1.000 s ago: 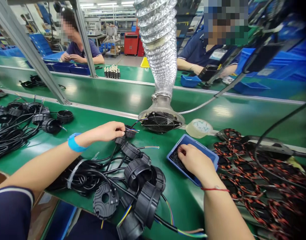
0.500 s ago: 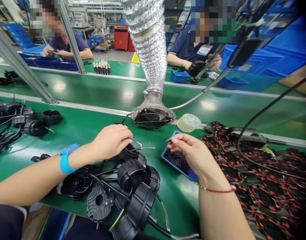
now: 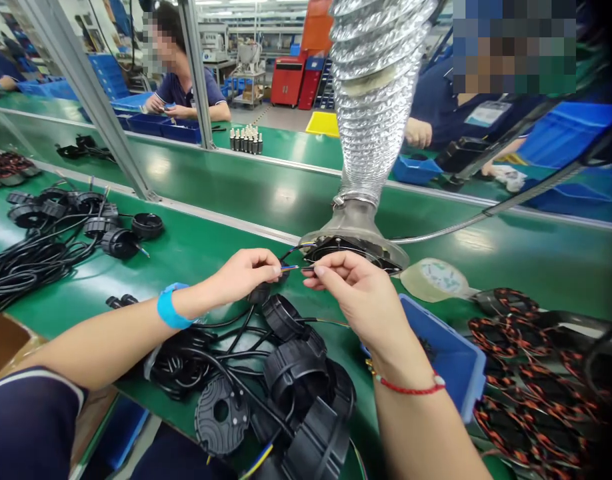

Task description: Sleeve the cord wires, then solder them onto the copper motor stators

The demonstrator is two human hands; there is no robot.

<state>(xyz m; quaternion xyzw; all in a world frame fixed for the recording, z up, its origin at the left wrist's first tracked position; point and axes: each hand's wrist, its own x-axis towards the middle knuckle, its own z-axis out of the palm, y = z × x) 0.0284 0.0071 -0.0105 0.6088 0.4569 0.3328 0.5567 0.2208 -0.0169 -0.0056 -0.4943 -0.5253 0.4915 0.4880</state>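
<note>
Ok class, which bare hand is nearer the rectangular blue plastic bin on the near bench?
Right. The right hand is just up and left of the blue bin; the left hand is farther left.

From where I stand, the right hand (image 3: 359, 290) covers part of the blue bin (image 3: 459, 363); the dark piece (image 3: 307, 269) in its fingers is too small to identify. The silver duct (image 3: 376, 100) is cut off above.

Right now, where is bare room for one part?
The green bench is bare between the left cable pile and the left hand, up to the metal rail. Crowded: nearer the body, with black housings and cables; right of the blue bin, with orange-black coils.
</note>
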